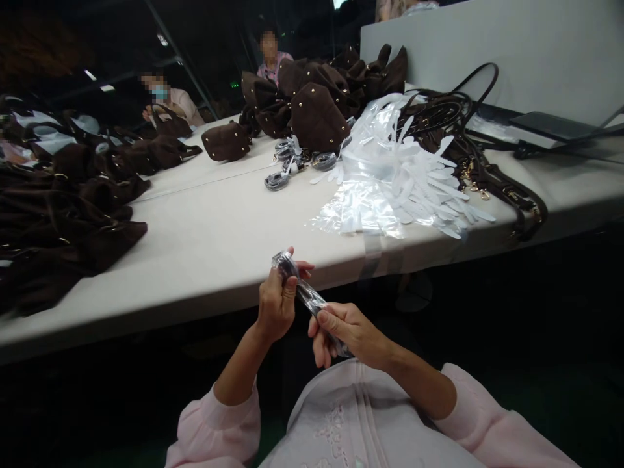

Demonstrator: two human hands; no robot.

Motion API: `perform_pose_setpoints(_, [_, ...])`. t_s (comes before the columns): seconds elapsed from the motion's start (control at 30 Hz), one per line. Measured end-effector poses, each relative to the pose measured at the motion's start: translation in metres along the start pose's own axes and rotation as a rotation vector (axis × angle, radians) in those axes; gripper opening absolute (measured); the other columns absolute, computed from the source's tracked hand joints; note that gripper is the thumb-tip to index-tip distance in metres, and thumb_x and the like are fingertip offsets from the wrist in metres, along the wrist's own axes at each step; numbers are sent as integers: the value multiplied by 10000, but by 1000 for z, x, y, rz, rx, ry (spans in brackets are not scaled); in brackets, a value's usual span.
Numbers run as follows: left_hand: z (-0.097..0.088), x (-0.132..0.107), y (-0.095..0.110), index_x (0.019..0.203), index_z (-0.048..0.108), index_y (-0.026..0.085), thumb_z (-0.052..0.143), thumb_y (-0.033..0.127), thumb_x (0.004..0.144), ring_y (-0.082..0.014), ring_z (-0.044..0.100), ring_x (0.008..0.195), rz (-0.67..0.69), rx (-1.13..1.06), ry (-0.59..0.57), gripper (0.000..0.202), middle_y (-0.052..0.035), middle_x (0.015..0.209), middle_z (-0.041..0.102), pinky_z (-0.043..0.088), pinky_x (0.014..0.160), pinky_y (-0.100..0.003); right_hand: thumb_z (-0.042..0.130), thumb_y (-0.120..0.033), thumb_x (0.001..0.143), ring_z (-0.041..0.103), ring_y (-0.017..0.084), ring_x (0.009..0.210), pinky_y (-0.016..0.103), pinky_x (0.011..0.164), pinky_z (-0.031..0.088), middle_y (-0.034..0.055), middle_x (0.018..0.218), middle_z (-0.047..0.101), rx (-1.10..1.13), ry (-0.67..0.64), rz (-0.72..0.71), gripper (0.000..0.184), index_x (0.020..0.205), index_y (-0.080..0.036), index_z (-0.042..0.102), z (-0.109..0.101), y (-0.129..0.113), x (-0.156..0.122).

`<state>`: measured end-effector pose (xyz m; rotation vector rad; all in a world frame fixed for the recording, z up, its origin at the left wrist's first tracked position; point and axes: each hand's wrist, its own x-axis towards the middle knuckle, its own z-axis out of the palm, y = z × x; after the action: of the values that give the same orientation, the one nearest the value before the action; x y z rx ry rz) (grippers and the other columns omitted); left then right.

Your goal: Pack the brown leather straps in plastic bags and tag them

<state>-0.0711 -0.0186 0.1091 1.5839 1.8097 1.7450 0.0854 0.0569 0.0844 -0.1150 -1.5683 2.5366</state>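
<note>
My left hand [277, 296] and my right hand [344, 331] are both closed on a dark strap wrapped in a clear plastic sleeve [306, 292], held in front of my chest below the table's near edge. The left hand pinches its upper end; the right hand grips its lower part, whose end is hidden under the fingers. A heap of clear plastic bags with white tabs [400, 175] lies on the white table [219, 240] beyond my hands. Several bagged, coiled straps [292, 162] lie farther back.
Dark brown suede bags are piled at the left [63, 214] and at the back centre [316, 97]. Loose brown straps with metal clasps [487, 169] trail at the right by a grey partition [511, 45]. Two other people [168, 97] sit across the table.
</note>
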Motion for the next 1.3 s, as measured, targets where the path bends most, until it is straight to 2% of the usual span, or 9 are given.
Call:
perform_pose_setpoints(0.17, [-7,-10,-12,1314,498,115,397,178,984,-201,674,922,304,475,-235,350,-153,1154,673,511,861,-338,540,-529,939,382,42,361,169,378,248,19,580,649,25,21,-9,409,868,-128,570,-6,-22,-10])
perform_pose_setpoints(0.37, [-9,-25,-4,1021,588,91,400,229,967,-211,611,648,433,676,-424,239,-111,784,652,466,621,-314,762,-424,791,487,83,514,203,483,364,-33,584,557,-509,234,-130,318,760,-146,613,-24,-44,-9])
perform_pose_setpoints(0.47, [-10,-32,6,898,602,132,400,274,986,-180,587,617,273,597,-526,262,-75,740,635,431,595,-287,795,-359,766,532,96,635,212,590,414,-15,724,632,-745,302,-220,244,828,-154,678,-35,-47,-3])
perform_pose_setpoints(0.63, [-15,-39,25,1064,630,130,336,321,1024,-139,572,601,-183,-88,-707,353,-42,691,622,450,608,-259,700,-404,853,577,122,738,233,699,449,5,783,656,-562,3,-183,261,846,-144,718,-47,-48,11])
perform_pose_setpoints(0.7, [-15,-39,32,1193,608,105,330,363,1028,-147,570,580,-303,-378,-637,414,-56,670,623,457,589,-271,660,-454,875,541,106,693,221,649,426,-3,744,612,-454,-52,-173,329,802,-135,698,-48,-44,17])
perform_pose_setpoints(0.8, [-13,-32,40,1252,607,91,350,434,1017,-163,563,577,-302,-634,-405,488,-59,617,597,481,618,-305,559,-520,930,466,78,620,200,578,370,-15,671,532,-306,-62,-159,451,720,-126,620,-40,-31,25])
perform_pose_setpoints(1.0, [-6,1,38,1223,626,114,489,435,977,-161,610,707,-165,-606,43,427,-109,903,680,546,726,-320,520,-535,953,244,29,424,169,405,160,-79,568,403,238,-27,-17,404,912,-139,586,-13,1,25])
perform_pose_setpoints(1.13, [6,9,19,1276,574,133,509,466,964,-180,652,797,-132,-493,107,461,-134,1050,690,556,752,-319,523,-447,968,195,26,374,158,384,166,-93,515,392,522,-47,116,324,952,-134,602,-9,10,22])
perform_pose_setpoints(1.3, [13,7,12,1346,505,159,439,435,996,-200,658,880,-46,-314,97,450,-135,1118,675,534,827,-353,654,-452,880,415,53,447,149,457,341,-55,526,464,597,58,228,330,934,-128,623,-9,18,26])
